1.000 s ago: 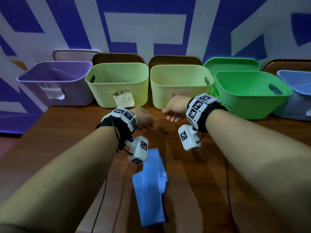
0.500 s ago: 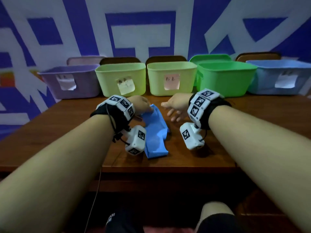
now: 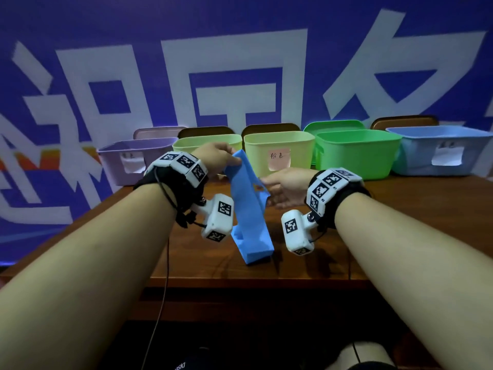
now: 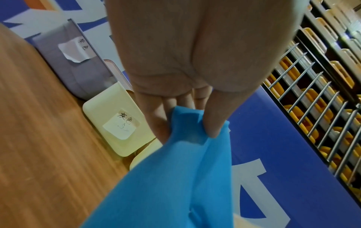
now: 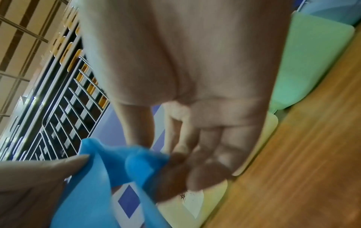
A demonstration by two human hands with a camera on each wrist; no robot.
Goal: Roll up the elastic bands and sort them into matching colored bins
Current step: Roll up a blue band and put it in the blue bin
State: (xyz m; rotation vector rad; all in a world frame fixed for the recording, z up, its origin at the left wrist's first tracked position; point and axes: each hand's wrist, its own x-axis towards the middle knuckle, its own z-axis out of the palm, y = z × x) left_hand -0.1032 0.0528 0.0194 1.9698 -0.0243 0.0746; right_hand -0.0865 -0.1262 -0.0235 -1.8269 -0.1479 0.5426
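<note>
Two bare forearms, no sleeves. Each wrist wears a black fabric wrist strap (image 3: 170, 180) topped by white blocks printed with black square-code markers. A white marker-printed camera housing (image 3: 217, 221) hangs under each strap, trailing a thin black cable (image 3: 160, 303).

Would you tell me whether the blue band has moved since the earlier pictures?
Yes. The blue band has been lifted off the table, its top now level with the bins' rims.

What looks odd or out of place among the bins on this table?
The note on the purple bin is peeling at its lower corner. The blue band held up by the left hand is still unrolled, its lower end on the table.
</note>
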